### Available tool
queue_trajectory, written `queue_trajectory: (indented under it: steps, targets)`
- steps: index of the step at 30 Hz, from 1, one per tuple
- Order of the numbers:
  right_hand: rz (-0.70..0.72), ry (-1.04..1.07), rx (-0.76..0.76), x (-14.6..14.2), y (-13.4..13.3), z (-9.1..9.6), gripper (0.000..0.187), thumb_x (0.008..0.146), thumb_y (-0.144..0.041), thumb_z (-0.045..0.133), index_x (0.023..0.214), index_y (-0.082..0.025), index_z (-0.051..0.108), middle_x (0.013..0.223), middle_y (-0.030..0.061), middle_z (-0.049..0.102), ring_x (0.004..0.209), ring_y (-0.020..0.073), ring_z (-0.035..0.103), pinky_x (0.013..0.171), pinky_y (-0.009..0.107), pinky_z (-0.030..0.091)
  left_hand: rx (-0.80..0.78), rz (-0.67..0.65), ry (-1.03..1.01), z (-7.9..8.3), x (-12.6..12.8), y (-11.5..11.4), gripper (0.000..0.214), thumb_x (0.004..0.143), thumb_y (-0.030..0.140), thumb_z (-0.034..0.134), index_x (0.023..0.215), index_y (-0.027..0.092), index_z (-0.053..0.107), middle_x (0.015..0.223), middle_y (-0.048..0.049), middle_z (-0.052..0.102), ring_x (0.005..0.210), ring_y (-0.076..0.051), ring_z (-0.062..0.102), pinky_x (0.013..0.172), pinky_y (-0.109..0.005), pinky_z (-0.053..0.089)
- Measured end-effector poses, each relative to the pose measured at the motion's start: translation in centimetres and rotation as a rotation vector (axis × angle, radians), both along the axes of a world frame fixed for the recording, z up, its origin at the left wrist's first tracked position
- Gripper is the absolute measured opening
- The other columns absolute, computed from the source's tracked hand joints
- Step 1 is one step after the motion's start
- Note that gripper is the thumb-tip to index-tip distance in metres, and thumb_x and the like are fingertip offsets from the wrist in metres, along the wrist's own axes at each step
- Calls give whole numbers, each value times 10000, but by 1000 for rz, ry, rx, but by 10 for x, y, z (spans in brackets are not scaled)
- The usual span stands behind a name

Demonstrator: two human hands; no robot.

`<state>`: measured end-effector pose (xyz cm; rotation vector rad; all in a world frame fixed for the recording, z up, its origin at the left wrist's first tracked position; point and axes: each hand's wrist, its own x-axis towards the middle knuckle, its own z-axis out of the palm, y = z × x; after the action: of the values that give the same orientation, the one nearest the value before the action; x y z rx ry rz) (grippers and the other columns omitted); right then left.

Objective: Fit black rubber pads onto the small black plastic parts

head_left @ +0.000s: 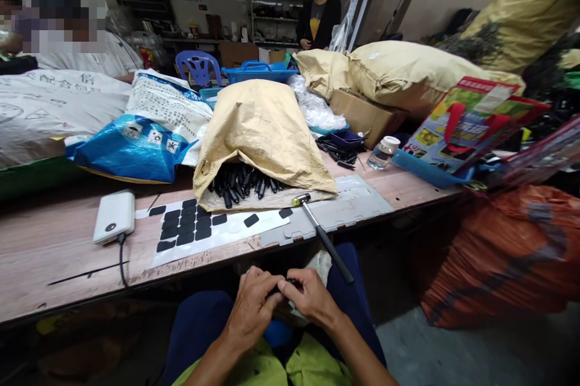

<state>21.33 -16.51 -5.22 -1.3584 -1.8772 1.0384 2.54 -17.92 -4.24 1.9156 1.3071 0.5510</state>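
Above my lap, my left hand (254, 302) and my right hand (312, 296) meet with curled fingers around a small black piece (291, 282). Most of that piece is hidden by the fingers, so its kind cannot be made out. Just beyond the hands, a small hammer (322, 234) lies with its head on the table and its black handle sticking out over the edge. Behind it, a tan woven sack (265, 117) lies open towards me, with many black pen-like parts (240, 183) showing in its mouth.
A white sheet with black stickers (193, 223) and a white power bank with cable (114, 217) lie at left on the table (67, 271). Right stand a clear jar (383, 153) and a blue tray (430, 173). An orange sack (502, 259) is on the floor. Two people are beyond.
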Motion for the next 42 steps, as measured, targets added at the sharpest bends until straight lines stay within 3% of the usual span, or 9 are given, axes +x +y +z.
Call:
queue_trajectory:
  steps: [3, 7, 11, 15, 23, 29, 33, 37, 42]
  targets:
    - [-50, -81, 38, 1, -1, -3, 412, 913, -383, 555, 572, -199, 417, 517, -61, 364, 503, 91, 357, 507, 252, 213, -54, 20, -151, 1, -2, 5, 338, 972, 321, 481, 1192, 299, 737, 1047, -60, 714, 1049, -277, 559, 957, -463, 437]
    - [-105, -237, 161, -6, -5, -1, 363, 865, -384, 620, 582, -196, 491, 509, -29, 494, 485, 105, 425, 523, 274, 185, -135, 165, -408, 3, 13, 24, 461, 1028, 409, 351, 1214, 215, 725, 1196, -77, 712, 1112, -251, 624, 1012, -418, 472]
    - [-36, -249, 288, -14, -7, 6, 236, 837, -343, 627, 657, -195, 592, 615, 26, 654, 535, 140, 540, 539, 278, 206, -181, 269, -392, 11, 42, 40, 584, 1014, 550, 359, 948, 166, 794, 964, -76, 772, 949, -250, 687, 918, -386, 507]
    - [-39, -197, 418, -11, -7, 8, 267, 856, -349, 598, 648, -181, 596, 609, 52, 658, 557, 164, 594, 555, 274, 257, -155, 285, -362, 24, 60, 44, 668, 1017, 539, 325, 687, 180, 782, 687, -54, 739, 713, -222, 671, 783, -362, 497]
    - [-94, -135, 575, -9, -6, 5, 351, 919, -354, 468, 623, -185, 550, 541, 42, 598, 511, 155, 575, 561, 270, 338, -62, 278, -321, 41, 69, 48, 664, 1007, 510, 350, 554, 194, 718, 608, -45, 711, 670, -200, 646, 757, -320, 452]
    - [38, -257, 426, -9, -2, 13, 242, 887, -329, 521, 716, -183, 611, 632, 45, 663, 577, 173, 627, 558, 277, 315, -126, 270, -365, 30, 53, 46, 604, 992, 504, 379, 620, 181, 727, 710, -49, 705, 719, -196, 639, 718, -309, 425]
    - [152, -313, 277, 2, 3, 32, 172, 925, -299, 516, 932, -186, 646, 829, 46, 709, 755, 179, 658, 652, 267, 362, -162, 98, -228, 24, 25, 40, 530, 1012, 486, 360, 745, 196, 714, 819, -34, 707, 834, -204, 610, 809, -319, 403]
    - [282, -482, 174, 12, 5, 46, 194, 953, -374, 548, 889, -198, 597, 809, 15, 655, 744, 165, 593, 672, 270, 338, -220, -40, -22, 17, 2, 31, 495, 1014, 455, 372, 662, 180, 584, 827, -36, 640, 878, -205, 553, 822, -333, 371]
    - [299, -593, 77, 17, 2, 50, 191, 956, -413, 592, 942, -223, 610, 912, 18, 672, 852, 184, 607, 775, 273, 375, -192, -113, -57, 4, 0, 26, 415, 1041, 391, 340, 757, 190, 566, 860, -17, 644, 929, -195, 538, 885, -355, 346]
